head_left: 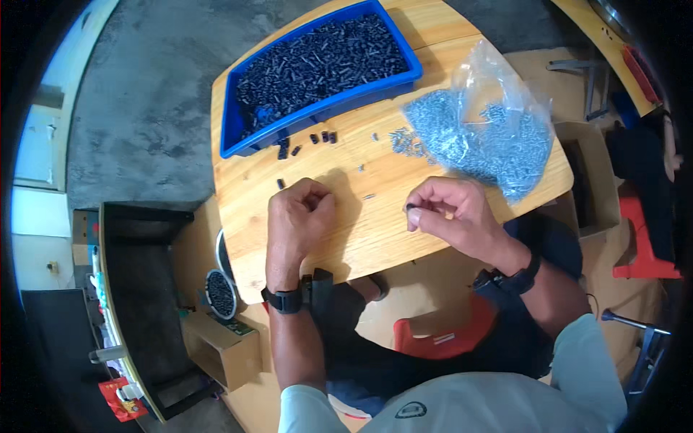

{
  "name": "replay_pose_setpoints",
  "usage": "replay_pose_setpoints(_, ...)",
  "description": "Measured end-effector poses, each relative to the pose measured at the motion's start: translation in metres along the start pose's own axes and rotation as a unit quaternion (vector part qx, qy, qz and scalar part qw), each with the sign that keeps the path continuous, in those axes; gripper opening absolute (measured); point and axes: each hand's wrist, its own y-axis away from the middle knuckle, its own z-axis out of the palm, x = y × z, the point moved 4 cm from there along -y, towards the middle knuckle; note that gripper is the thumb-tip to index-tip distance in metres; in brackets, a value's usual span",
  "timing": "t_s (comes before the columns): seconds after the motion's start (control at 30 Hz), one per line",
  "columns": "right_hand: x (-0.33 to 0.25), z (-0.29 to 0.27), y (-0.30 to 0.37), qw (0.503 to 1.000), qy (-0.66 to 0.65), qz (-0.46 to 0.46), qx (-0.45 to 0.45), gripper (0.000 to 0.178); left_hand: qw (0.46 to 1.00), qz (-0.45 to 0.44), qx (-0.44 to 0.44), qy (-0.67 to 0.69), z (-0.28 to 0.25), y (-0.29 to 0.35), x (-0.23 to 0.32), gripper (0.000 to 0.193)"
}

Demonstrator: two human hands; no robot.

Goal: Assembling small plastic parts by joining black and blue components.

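Observation:
My right hand (pixel 462 215), over the near right part of the wooden table (pixel 390 242), pinches a small black plastic piece (pixel 411 208) between thumb and fingertips. My left hand (pixel 297 220) rests at the near left of the tabletop with its fingers curled closed; whatever is in them, if anything, is hidden. Just beyond it lies a small black piece (pixel 281 184). Between the hands is a small silver screw-like part (pixel 369 196), with another metal part (pixel 361 168) farther back. Several more black pieces (pixel 325 137) lie in front of the blue bin.
A blue bin (pixel 325 113) full of small black pieces stands at the back. On the right, a clear plastic bag (pixel 480 141) of silver parts spills a loose pile (pixel 408 143). Below the table are a red stool (pixel 447 339), a cardboard box (pixel 224 353) and a tub of black pieces (pixel 221 294).

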Motion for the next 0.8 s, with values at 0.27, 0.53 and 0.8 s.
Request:
replay_pose_setpoints(0.27,0.009,-0.001,0.001,0.998,-0.051,0.033,0.007,0.011,0.995,-0.050,-0.075,0.049,-0.006,-0.006,-0.010,0.016)
replay_pose_setpoints(0.53,-0.001,0.015,0.017,0.987,0.134,-0.082,-0.044,0.009,0.995,0.034,-0.060,0.065,0.006,-0.001,0.023,0.011)
replay_pose_setpoints(0.8,-0.005,0.019,0.033,0.977,0.158,-0.125,-0.063,0.011,0.983,0.173,-0.066,-0.008,0.066,0.008,0.070,0.016)
